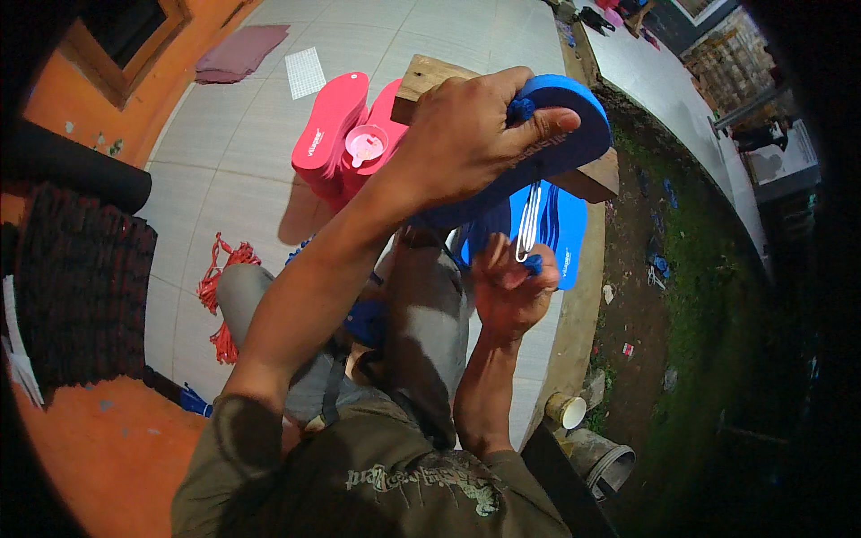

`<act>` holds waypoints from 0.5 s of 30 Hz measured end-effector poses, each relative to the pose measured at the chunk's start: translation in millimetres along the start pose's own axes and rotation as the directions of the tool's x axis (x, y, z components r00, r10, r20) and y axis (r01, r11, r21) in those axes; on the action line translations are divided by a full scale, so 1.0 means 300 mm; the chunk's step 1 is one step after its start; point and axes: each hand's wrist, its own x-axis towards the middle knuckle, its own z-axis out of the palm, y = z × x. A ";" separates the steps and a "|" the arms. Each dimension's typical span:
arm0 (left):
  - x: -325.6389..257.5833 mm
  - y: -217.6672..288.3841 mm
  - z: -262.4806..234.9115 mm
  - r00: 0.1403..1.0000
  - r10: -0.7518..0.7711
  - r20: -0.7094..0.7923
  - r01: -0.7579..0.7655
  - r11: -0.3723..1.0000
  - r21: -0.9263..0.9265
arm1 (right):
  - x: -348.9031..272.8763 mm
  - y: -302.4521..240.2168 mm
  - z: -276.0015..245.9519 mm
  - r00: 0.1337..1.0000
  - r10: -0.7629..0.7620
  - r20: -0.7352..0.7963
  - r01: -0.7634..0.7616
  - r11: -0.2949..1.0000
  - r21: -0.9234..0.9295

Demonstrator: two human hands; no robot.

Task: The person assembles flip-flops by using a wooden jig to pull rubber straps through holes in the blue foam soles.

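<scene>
A stack of pink foam flip-flop soles (330, 134) lies on pale floor tiles (242, 134). The left hand (466, 134) clamps a blue foam sandal sole (547, 134) against a wooden block (592, 179). Below, the right hand (507, 291) pinches a looped metal wire tool (527, 224).

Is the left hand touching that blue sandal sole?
Touching: the head view shows the left hand wrapped over the blue sandal sole, thumb pressed along its top.

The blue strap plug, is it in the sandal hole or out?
In: the blue plug pokes up through the blue sandal beside the left hand.
</scene>
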 end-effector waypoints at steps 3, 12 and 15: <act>0.004 0.013 0.000 1.000 -0.003 0.010 0.003 1.000 0.022 | -0.003 0.011 -0.014 1.000 0.019 -0.004 -0.018 1.000 0.019; 0.001 0.009 0.009 1.000 -0.011 -0.029 0.011 1.000 0.000 | 0.012 -0.034 -0.031 0.955 0.294 -0.043 -0.294 0.956 0.010; 0.001 0.009 0.012 1.000 -0.017 -0.014 0.018 1.000 0.009 | 0.019 -0.039 -0.040 0.949 0.316 -0.008 -0.315 0.948 0.049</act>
